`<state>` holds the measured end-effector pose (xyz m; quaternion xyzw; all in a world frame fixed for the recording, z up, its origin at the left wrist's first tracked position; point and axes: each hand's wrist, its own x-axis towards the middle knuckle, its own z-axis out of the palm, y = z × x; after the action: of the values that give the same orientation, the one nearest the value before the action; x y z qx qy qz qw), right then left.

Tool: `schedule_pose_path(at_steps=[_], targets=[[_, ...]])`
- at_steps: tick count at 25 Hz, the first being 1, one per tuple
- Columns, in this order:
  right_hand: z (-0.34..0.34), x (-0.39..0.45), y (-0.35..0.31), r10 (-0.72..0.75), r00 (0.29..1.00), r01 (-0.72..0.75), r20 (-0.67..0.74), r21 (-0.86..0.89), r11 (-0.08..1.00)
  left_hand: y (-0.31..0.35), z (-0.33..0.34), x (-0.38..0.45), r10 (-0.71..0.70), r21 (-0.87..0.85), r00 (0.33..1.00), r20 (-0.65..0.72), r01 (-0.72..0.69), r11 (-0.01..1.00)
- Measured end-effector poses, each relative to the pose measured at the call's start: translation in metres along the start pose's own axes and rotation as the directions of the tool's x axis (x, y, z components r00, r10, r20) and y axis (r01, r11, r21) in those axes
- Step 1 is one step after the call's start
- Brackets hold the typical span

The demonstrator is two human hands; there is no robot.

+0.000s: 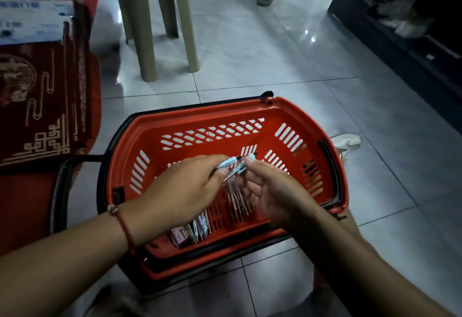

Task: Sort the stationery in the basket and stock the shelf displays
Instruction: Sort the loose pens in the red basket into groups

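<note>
Left hand [185, 186] grips a bundle of pale-blue plastic pens [231, 166] over the red slotted plastic basket [225, 126] while the right hand [270, 191], at three o'clock, pinches their ends; I'd square the tips before lifting.

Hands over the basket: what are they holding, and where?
Both hands, left and right, hold a pen bundle at its upper end; pens' lower ends hang free above the basket.
</note>
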<state>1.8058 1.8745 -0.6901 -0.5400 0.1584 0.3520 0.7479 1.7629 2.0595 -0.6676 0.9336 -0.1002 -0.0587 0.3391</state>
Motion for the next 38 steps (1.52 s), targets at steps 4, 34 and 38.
schedule_pose_path(at_steps=[4, 34, 38], targets=[[-0.025, -0.011, -0.011, -0.023, 0.984, 0.035, -0.177, 0.062, 0.997, 0.0, -0.007, 0.004, -0.042, 0.084, 0.999, 0.012, 0.041, 0.996], [-0.128, 0.247, 0.018, -0.154, 0.947, -0.312, -0.28, -0.917, -0.247, -0.061, 0.017, 0.046, -0.004, 0.26, 0.993, 0.114, -0.026, 0.965], [-0.13, 0.259, 0.023, -0.114, 0.949, -0.315, -0.293, -0.875, -0.369, -0.067, 0.023, 0.047, -0.038, 0.281, 0.973, 0.228, -0.028, 0.959]])
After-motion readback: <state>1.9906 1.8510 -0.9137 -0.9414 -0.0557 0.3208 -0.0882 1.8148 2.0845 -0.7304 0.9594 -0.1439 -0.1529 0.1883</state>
